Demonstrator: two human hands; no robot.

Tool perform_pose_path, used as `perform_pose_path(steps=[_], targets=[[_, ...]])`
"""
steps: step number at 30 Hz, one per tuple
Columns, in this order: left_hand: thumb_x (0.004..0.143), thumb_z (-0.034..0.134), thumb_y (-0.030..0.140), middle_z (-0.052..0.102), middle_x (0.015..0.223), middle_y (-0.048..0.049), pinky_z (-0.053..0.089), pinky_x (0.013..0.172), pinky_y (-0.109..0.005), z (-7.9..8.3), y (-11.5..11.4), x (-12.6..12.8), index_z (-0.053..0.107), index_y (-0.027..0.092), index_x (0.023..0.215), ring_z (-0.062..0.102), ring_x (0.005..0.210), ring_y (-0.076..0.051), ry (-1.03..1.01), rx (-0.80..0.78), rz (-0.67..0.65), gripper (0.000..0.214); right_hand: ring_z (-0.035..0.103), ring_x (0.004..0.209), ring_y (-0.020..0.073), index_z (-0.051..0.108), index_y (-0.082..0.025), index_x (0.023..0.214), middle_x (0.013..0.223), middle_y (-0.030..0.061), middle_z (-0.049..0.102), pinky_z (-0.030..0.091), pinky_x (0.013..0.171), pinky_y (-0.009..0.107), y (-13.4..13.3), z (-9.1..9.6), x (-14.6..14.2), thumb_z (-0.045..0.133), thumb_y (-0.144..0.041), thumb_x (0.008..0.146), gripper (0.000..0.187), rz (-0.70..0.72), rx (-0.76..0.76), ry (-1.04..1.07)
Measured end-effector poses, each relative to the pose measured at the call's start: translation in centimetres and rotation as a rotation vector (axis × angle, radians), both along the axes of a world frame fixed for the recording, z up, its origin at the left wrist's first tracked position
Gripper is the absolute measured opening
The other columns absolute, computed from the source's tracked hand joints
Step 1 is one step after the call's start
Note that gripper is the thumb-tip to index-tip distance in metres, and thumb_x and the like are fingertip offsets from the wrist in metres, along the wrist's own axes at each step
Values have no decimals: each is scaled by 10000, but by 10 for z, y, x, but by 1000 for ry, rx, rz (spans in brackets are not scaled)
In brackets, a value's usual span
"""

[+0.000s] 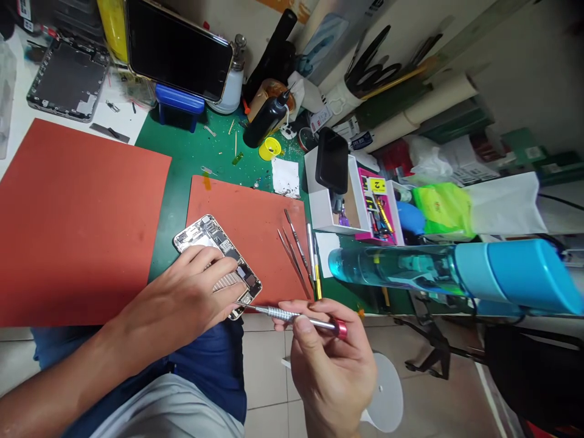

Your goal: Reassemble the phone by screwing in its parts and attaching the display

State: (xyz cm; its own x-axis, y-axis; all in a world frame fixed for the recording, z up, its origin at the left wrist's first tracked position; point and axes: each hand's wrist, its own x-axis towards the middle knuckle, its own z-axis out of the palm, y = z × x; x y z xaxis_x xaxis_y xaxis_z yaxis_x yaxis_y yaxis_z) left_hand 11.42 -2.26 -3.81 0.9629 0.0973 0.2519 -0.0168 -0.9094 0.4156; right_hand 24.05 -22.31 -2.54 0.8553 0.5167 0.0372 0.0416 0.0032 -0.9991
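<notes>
One opened phone (250,278) lies at the near edge of one of two red mats (260,225). The left hand (201,286) rests across it — gripping or not, I cannot tell. The right hand (331,359) holds one screwdriver (283,314) — its tip at the phone's near end.

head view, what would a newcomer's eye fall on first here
Probably the big blue bottle, which stretches across the right side of the picture. Next, near the middle, comes the opened phone with its insides bare, lying under the left hand, while the right hand holds a screwdriver pointed at its near end. The large reddish mat on the left also stands out.
</notes>
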Motion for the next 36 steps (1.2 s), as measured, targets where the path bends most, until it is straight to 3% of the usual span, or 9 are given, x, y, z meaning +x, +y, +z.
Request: perform_pose_path(steps=[13, 25, 36], targets=[[1067, 646, 239, 694, 1296, -74, 521, 983, -451, 1, 1, 2, 720, 272, 1283, 599, 1185, -285, 30, -5, -5, 231, 838, 750, 179, 712, -236, 1111, 964, 31, 873, 707, 689, 276, -1, 8, -7, 794, -136, 970, 191, 4, -39, -206], [1066, 650, 236, 696, 1281, -76, 517, 978, -450, 0, 1, 1, 719, 263, 1286, 600, 1180, -285, 23, -7, -6, 233, 833, 760, 204, 707, -230, 1095, 950, 50, 867, 717, 660, 322, -1, 11, -8, 796, -157, 959, 177, -21, -101, -277], [1052, 677, 209, 709, 1232, -77, 503, 955, -429, 2, 2, 2, 732, 259, 1259, 619, 1130, -265, 2, 11, -5, 219, 850, 785, 186, 712, -231, 1112, 961, 40, 871, 726, 706, 273, -1, 14, -6, 804, -155, 968, 187, 3, -106, -291]])
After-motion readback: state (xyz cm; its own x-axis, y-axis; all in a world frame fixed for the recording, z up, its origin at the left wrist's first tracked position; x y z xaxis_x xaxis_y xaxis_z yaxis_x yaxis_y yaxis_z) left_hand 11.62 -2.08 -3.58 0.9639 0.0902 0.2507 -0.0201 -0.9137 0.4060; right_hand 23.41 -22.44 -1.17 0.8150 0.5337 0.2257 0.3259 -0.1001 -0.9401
